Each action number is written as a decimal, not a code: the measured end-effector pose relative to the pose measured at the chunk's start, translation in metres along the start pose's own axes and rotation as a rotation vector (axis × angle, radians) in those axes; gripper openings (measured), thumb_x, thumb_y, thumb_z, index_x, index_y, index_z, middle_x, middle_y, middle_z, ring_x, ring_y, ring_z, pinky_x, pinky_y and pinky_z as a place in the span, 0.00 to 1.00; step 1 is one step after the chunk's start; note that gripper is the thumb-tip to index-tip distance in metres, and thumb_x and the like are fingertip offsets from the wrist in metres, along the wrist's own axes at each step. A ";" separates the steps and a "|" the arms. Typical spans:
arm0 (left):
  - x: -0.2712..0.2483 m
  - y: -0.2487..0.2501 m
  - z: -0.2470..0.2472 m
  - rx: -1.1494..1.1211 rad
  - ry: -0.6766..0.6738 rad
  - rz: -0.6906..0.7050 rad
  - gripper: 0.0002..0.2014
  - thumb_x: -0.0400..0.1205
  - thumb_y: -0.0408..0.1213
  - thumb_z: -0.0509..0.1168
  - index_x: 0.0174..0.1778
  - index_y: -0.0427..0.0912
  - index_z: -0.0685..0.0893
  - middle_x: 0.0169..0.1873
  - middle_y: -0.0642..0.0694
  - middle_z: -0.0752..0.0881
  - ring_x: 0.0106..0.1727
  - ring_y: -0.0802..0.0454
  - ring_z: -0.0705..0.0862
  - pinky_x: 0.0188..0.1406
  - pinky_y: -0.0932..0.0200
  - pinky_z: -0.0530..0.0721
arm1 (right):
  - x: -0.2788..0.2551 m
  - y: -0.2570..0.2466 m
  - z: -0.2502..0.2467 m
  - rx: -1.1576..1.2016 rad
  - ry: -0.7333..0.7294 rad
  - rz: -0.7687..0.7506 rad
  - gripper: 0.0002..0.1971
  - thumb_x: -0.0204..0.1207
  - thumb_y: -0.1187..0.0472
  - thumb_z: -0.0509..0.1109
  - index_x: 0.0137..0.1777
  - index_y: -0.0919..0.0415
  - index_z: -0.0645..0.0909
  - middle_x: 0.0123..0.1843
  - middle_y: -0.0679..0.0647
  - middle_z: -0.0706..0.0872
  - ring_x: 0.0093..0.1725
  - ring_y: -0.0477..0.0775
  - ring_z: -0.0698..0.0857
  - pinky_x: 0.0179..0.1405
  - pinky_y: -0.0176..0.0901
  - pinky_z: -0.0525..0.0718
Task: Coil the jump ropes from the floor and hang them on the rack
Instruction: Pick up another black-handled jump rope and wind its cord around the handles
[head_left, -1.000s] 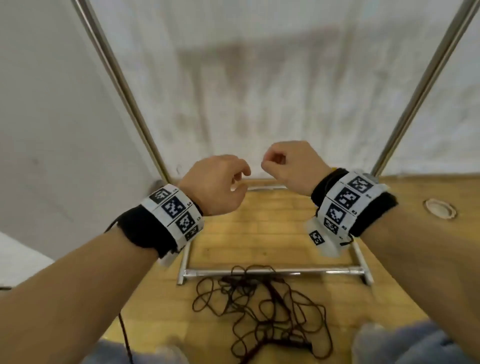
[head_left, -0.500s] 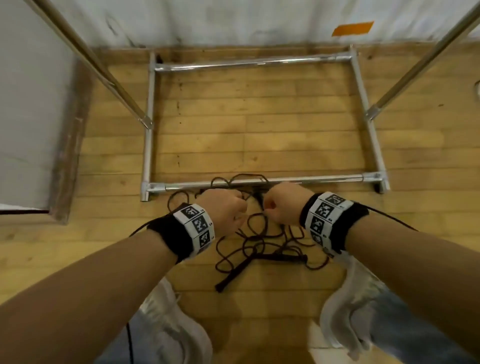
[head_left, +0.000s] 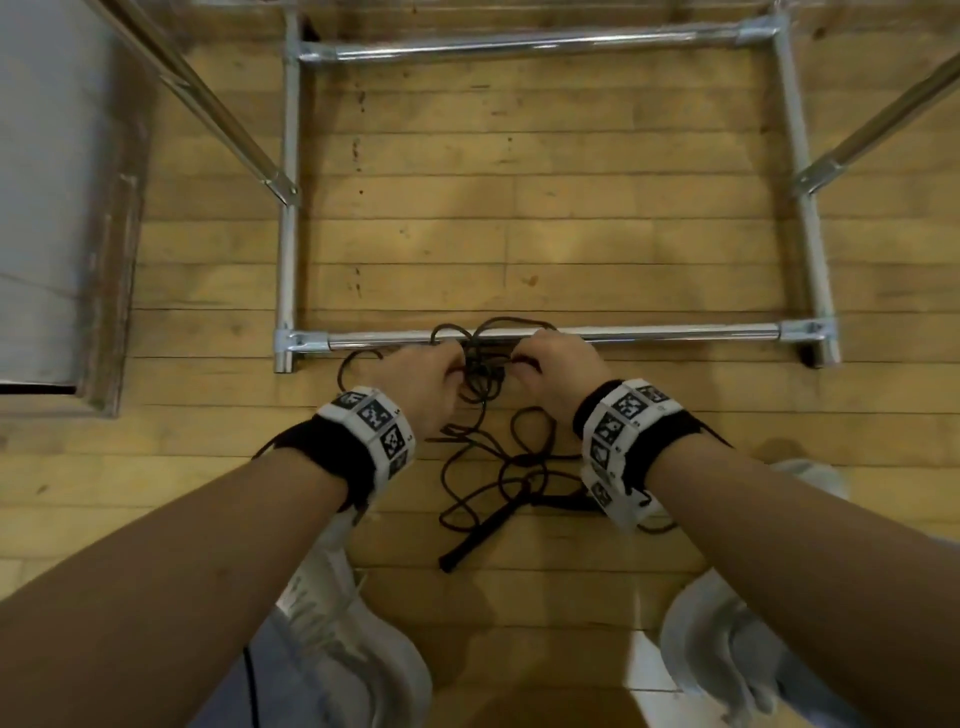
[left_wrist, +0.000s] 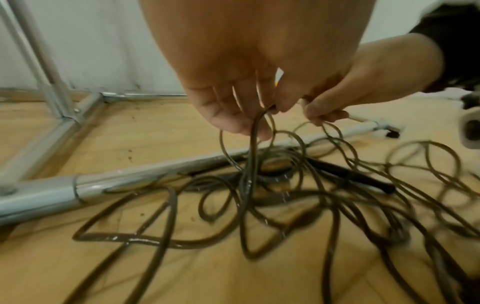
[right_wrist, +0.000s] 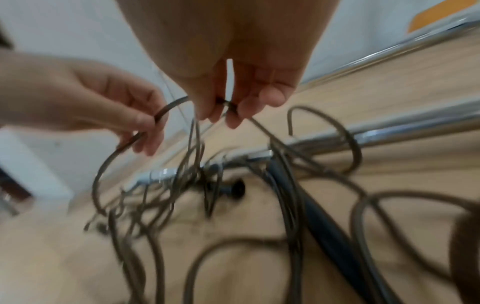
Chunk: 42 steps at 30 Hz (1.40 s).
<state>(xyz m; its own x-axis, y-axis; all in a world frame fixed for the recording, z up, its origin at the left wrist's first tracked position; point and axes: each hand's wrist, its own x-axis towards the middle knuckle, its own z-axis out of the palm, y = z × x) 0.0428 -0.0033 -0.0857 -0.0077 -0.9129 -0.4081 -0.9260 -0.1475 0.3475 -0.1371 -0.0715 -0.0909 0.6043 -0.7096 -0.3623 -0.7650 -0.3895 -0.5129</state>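
Fingers (left_wrist: 233, 115) of our left hand (head_left: 421, 384) and right hand (head_left: 558, 371) each pinch a strand of the thin dark tangled jump ropes (head_left: 488, 457), whose loops sag floorward below them against the chrome tube rack base (head_left: 623, 332). We judge them light, limp, snag-prone; black handles (head_left: 483, 530) offer surer holds.

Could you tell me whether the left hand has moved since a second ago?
Yes: the left hand has dropped from in front of the wall to the rope tangle by the rack's front base bar.
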 end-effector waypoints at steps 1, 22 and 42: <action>0.001 0.000 -0.009 -0.058 0.045 -0.023 0.02 0.83 0.44 0.60 0.48 0.52 0.76 0.36 0.54 0.80 0.38 0.51 0.80 0.34 0.57 0.74 | -0.001 -0.002 -0.011 0.064 0.049 0.004 0.11 0.80 0.55 0.65 0.53 0.60 0.85 0.50 0.55 0.86 0.51 0.56 0.82 0.51 0.49 0.81; -0.122 0.144 -0.266 -0.789 0.186 0.120 0.02 0.79 0.35 0.70 0.46 0.44 0.85 0.41 0.48 0.88 0.42 0.56 0.88 0.46 0.56 0.86 | -0.126 -0.185 -0.272 0.864 0.747 -0.317 0.12 0.81 0.61 0.63 0.35 0.60 0.75 0.29 0.53 0.85 0.22 0.53 0.82 0.23 0.43 0.82; -0.133 0.129 -0.315 -0.687 0.766 0.014 0.09 0.82 0.39 0.66 0.35 0.44 0.83 0.29 0.49 0.84 0.22 0.57 0.85 0.28 0.56 0.88 | -0.132 -0.176 -0.247 -0.229 0.052 -0.001 0.14 0.78 0.52 0.69 0.60 0.55 0.80 0.51 0.50 0.84 0.46 0.51 0.79 0.34 0.38 0.72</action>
<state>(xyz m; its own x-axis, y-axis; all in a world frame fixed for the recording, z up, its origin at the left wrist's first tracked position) 0.0433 -0.0210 0.2786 0.4487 -0.8784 0.1646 -0.5104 -0.1007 0.8540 -0.1376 -0.0540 0.2396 0.5972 -0.7362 -0.3183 -0.7986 -0.5089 -0.3213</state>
